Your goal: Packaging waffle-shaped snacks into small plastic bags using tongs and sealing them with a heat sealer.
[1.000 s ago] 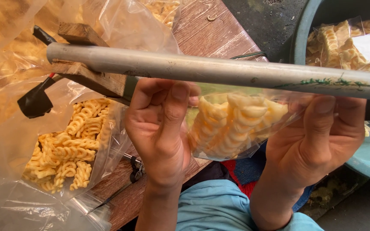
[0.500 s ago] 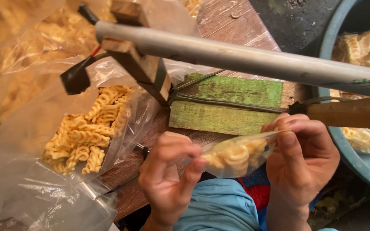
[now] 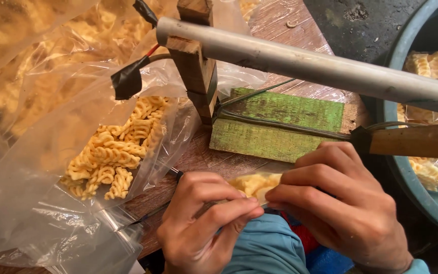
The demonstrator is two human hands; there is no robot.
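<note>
- Small clear bag (image 3: 252, 183) of yellow spiral snacks sits betw. my 2 hands, low centre, just above my blue shirt (image 3: 264, 248).
- My left hand (image 3: 198, 223) pinches its left end, fingers pressed together.
- My right hand (image 3: 343, 205) covers the right end, fingers curled over it, pinching the plastic.
- Just beyond: green wooden block (image 3: 280, 124) on the wood table (image 3: 193, 157).
- Grey pipe (image 3: 300, 63) crosses above, fixed to a wooden post (image 3: 196, 66).
- Left: big open bag of snacks (image 3: 112, 149).
- Right: teal tub (image 3: 406, 167) w/ more packs.

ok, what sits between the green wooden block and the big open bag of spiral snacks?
Head view: an upright wooden post carrying the grey pipe stands between the green block and the open bag of spiral snacks. Bare tabletop lies lower down.
</note>
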